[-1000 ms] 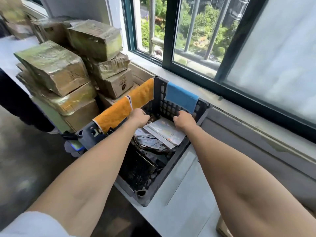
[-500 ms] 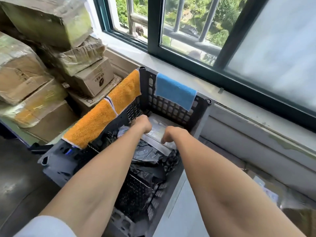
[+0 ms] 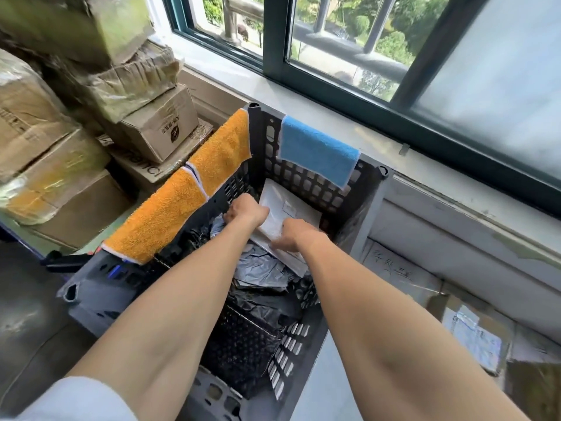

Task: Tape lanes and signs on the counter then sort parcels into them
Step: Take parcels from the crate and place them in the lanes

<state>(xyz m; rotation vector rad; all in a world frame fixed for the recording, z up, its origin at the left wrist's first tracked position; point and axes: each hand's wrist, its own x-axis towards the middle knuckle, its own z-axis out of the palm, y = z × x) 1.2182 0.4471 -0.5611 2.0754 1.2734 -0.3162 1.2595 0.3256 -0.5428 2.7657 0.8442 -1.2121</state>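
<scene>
A dark plastic crate (image 3: 368, 174) stands in front of me, holding soft parcels. A white mailer parcel (image 3: 283, 205) leans against the crate's far wall, above grey and black bagged parcels (image 3: 261, 268). Both my arms reach down into the crate. My left hand (image 3: 244, 211) grips the white parcel's left edge. My right hand (image 3: 291, 235) curls round its lower right edge. The fingertips of both hands are hidden under the parcel.
An orange towel (image 3: 182, 202) and a blue cloth (image 3: 315, 150) hang over the crate's rim. Stacked cardboard boxes (image 3: 60, 147) rise at the left. A window sill (image 3: 303, 95) runs behind. More boxes and a labelled parcel (image 3: 473, 338) lie at the lower right.
My view has moved closer over the crate. Both hands have gone deeper inside and closed on the white parcel, which now stands more upright against the far wall.
</scene>
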